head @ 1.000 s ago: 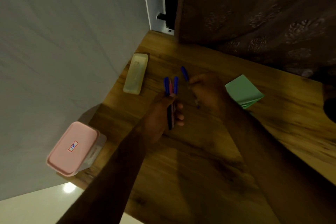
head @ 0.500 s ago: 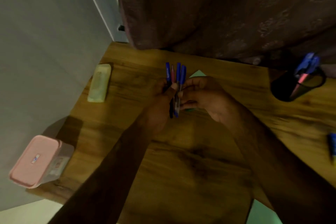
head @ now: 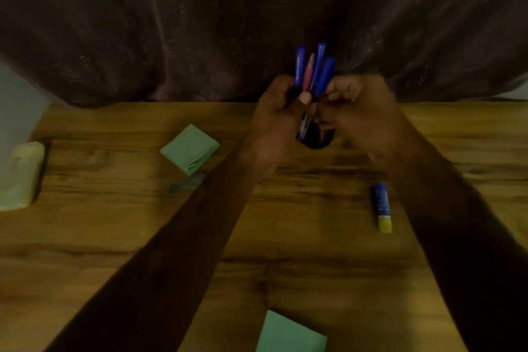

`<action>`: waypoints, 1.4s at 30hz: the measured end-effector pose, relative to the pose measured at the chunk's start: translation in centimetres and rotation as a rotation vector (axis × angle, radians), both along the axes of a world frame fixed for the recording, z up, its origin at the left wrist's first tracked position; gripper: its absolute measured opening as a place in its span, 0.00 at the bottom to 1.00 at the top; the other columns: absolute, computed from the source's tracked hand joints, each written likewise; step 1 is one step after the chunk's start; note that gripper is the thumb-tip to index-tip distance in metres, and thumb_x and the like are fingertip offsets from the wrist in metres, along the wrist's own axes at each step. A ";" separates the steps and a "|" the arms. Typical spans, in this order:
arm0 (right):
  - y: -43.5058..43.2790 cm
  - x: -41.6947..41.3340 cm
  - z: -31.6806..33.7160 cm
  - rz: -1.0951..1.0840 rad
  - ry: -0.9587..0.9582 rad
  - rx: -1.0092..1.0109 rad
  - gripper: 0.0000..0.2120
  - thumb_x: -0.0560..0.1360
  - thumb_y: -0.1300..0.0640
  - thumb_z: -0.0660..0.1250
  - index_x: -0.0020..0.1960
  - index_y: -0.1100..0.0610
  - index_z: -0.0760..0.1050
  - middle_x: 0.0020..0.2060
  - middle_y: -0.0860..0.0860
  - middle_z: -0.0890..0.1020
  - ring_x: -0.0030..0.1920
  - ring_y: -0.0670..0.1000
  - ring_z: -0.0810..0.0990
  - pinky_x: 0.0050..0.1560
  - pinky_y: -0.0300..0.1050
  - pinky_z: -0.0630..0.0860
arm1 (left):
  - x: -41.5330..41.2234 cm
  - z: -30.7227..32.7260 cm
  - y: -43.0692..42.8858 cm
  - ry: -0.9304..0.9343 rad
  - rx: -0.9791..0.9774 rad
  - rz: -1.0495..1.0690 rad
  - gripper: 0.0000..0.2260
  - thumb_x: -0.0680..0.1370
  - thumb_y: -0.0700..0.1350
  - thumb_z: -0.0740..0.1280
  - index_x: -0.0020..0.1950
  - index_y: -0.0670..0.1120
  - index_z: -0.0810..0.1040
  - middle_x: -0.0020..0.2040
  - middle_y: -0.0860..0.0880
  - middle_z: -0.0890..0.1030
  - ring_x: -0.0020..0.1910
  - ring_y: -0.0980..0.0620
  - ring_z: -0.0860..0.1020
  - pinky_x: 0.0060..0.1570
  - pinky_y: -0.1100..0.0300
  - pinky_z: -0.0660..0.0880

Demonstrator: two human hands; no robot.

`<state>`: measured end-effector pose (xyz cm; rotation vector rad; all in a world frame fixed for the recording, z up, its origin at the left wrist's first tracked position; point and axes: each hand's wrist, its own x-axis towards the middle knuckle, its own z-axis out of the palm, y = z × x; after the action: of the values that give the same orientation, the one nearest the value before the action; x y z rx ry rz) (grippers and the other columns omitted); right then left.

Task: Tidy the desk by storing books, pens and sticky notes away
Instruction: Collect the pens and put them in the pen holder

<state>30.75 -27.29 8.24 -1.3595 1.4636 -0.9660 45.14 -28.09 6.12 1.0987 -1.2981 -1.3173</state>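
Note:
My left hand (head: 278, 114) grips a bundle of pens (head: 313, 71), several blue and one pink, held upright. My right hand (head: 360, 116) pinches the same bundle from the right. Directly under both hands stands a black pen holder (head: 317, 138), mostly hidden by the hands, and the lower ends of the pens sit over its mouth. A green pad of sticky notes (head: 190, 148) lies on the wooden desk (head: 300, 266) to the left of my left arm. A second green pad (head: 290, 334) lies at the near edge.
A blue glue stick with a yellow cap (head: 381, 207) lies beside my right forearm. A small light-blue object (head: 187, 183) rests below the left pad. A pale yellow case (head: 21, 176) is at the far left. A dark curtain (head: 257, 23) hangs behind the desk.
The view has swung to the right, and both hands have carried the pen bundle across the desk to above the black pen holder. The pink box at the left has gone out of view.

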 end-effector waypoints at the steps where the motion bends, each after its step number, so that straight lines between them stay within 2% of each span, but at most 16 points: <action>1: -0.3 -1.2 0.2 0.001 0.011 -0.029 0.12 0.76 0.70 0.72 0.44 0.54 0.82 0.39 0.55 0.85 0.40 0.52 0.84 0.47 0.52 0.85 | -1.2 0.3 -0.4 0.013 -0.004 0.005 0.05 0.82 0.35 0.62 0.50 0.44 0.74 0.41 0.49 0.78 0.41 0.54 0.78 0.39 0.61 0.78; 4: -1.4 -3.8 0.8 0.003 0.066 -0.089 0.13 0.77 0.69 0.72 0.44 0.51 0.81 0.38 0.53 0.84 0.39 0.50 0.84 0.43 0.46 0.85 | -3.5 0.7 -1.7 0.033 -0.064 0.026 0.09 0.79 0.33 0.65 0.44 0.46 0.76 0.36 0.52 0.81 0.38 0.57 0.80 0.37 0.63 0.77; 7: -2.4 -4.8 0.6 -0.015 0.109 -0.099 0.08 0.76 0.65 0.73 0.45 0.52 0.83 0.39 0.56 0.86 0.43 0.56 0.87 0.51 0.59 0.86 | -4.6 0.3 -2.8 0.034 -0.095 0.067 0.06 0.77 0.31 0.67 0.44 0.40 0.77 0.37 0.47 0.81 0.36 0.57 0.81 0.37 0.63 0.77; 9: -2.8 -5.1 0.2 -0.022 0.170 -0.095 0.04 0.71 0.58 0.74 0.46 0.55 0.84 0.41 0.57 0.87 0.46 0.59 0.88 0.50 0.66 0.85 | -5.0 -0.2 -3.1 0.047 -0.093 0.108 0.04 0.75 0.29 0.69 0.45 0.37 0.78 0.38 0.45 0.81 0.36 0.57 0.81 0.38 0.63 0.77; 13: -3.7 -5.7 -1.5 -0.032 0.222 -0.091 0.05 0.69 0.55 0.74 0.43 0.55 0.82 0.39 0.55 0.87 0.45 0.59 0.88 0.47 0.68 0.84 | -5.4 -1.3 -3.2 0.010 -0.083 0.173 0.06 0.73 0.27 0.71 0.49 0.30 0.80 0.40 0.43 0.82 0.36 0.59 0.82 0.39 0.64 0.77; 15: -4.0 -5.8 -2.3 -0.004 0.244 -0.099 0.04 0.71 0.57 0.75 0.44 0.58 0.82 0.39 0.57 0.86 0.45 0.61 0.87 0.46 0.68 0.84 | -5.3 -1.9 -3.2 -0.067 -0.073 0.215 0.05 0.72 0.30 0.73 0.47 0.34 0.82 0.40 0.45 0.84 0.38 0.56 0.82 0.41 0.61 0.79; 17: -4.2 -5.6 -2.7 0.014 0.280 -0.104 0.04 0.73 0.61 0.75 0.44 0.61 0.82 0.39 0.56 0.86 0.45 0.60 0.87 0.47 0.67 0.84 | -5.1 -2.4 -3.2 -0.136 -0.062 0.233 0.06 0.71 0.34 0.74 0.45 0.42 0.84 0.41 0.47 0.85 0.42 0.50 0.84 0.46 0.51 0.82; 20: -4.4 -5.5 -3.5 0.027 0.344 -0.111 0.03 0.74 0.60 0.76 0.46 0.57 0.83 0.41 0.51 0.86 0.45 0.56 0.87 0.50 0.62 0.85 | -5.1 -2.9 -3.0 -0.255 -0.021 0.276 0.08 0.70 0.36 0.75 0.42 0.49 0.84 0.39 0.50 0.85 0.43 0.50 0.84 0.48 0.44 0.82; 24: -3.8 -5.3 -4.3 0.058 0.415 -0.104 0.09 0.75 0.58 0.75 0.48 0.44 0.82 0.40 0.44 0.84 0.47 0.52 0.86 0.50 0.58 0.85 | -5.0 -3.3 -2.9 -0.424 -0.008 0.283 0.10 0.68 0.39 0.74 0.48 0.48 0.84 0.43 0.51 0.86 0.45 0.51 0.84 0.46 0.45 0.82; 28: -3.5 -5.4 -4.7 0.077 0.471 -0.088 0.04 0.76 0.59 0.74 0.49 0.52 0.82 0.42 0.50 0.85 0.46 0.54 0.85 0.49 0.60 0.84 | -5.1 -2.5 -2.4 -0.609 -0.037 0.256 0.15 0.72 0.38 0.73 0.58 0.49 0.82 0.52 0.51 0.85 0.52 0.53 0.82 0.49 0.60 0.79; 30: -3.3 -5.4 -4.7 0.066 0.470 -0.082 0.05 0.76 0.59 0.73 0.51 0.52 0.82 0.43 0.50 0.86 0.46 0.54 0.85 0.50 0.60 0.84 | -4.9 -2.3 -2.2 -0.642 -0.065 0.245 0.16 0.73 0.38 0.73 0.61 0.48 0.81 0.53 0.51 0.85 0.53 0.54 0.81 0.49 0.62 0.78; 34: -3.0 -4.9 -4.1 0.048 0.451 -0.067 0.18 0.76 0.57 0.74 0.65 0.47 0.81 0.57 0.47 0.86 0.57 0.51 0.85 0.59 0.57 0.84 | -4.2 -2.6 -1.8 -0.663 -0.133 0.237 0.17 0.73 0.37 0.71 0.61 0.47 0.81 0.54 0.50 0.83 0.50 0.54 0.82 0.51 0.55 0.81; 37: -2.8 -4.6 -3.5 -0.001 0.459 -0.118 0.22 0.77 0.57 0.74 0.70 0.47 0.78 0.63 0.46 0.83 0.63 0.50 0.82 0.64 0.48 0.79 | -3.4 -2.4 -1.4 -0.647 -0.188 0.262 0.19 0.72 0.36 0.73 0.62 0.46 0.80 0.57 0.50 0.79 0.51 0.57 0.80 0.54 0.60 0.80; 39: -2.5 -4.3 -2.7 -0.035 0.513 -0.170 0.21 0.78 0.58 0.73 0.70 0.47 0.77 0.65 0.48 0.80 0.65 0.49 0.80 0.58 0.26 0.68 | -2.6 -2.2 -1.0 -0.633 -0.209 0.276 0.19 0.72 0.34 0.72 0.62 0.46 0.80 0.57 0.51 0.78 0.51 0.59 0.78 0.54 0.65 0.78; 40: -2.2 -4.0 -2.3 -0.056 0.539 -0.199 0.19 0.79 0.58 0.72 0.69 0.48 0.78 0.65 0.48 0.79 0.64 0.48 0.79 0.53 0.20 0.64 | -2.2 -2.0 -0.7 -0.627 -0.219 0.286 0.19 0.73 0.34 0.72 0.62 0.46 0.80 0.57 0.51 0.77 0.51 0.59 0.77 0.53 0.67 0.78; 42: -1.8 -3.4 -1.6 -0.102 0.545 -0.273 0.17 0.79 0.59 0.70 0.66 0.48 0.79 0.65 0.48 0.77 0.62 0.47 0.79 0.53 0.27 0.69 | -1.3 -1.7 -0.2 -0.605 -0.234 0.308 0.16 0.73 0.34 0.71 0.60 0.47 0.80 0.55 0.51 0.77 0.49 0.60 0.78 0.51 0.70 0.77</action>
<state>27.31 -29.08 6.67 -1.8658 1.8650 -0.9250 43.82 -28.26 4.46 1.5186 -1.5825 -0.5991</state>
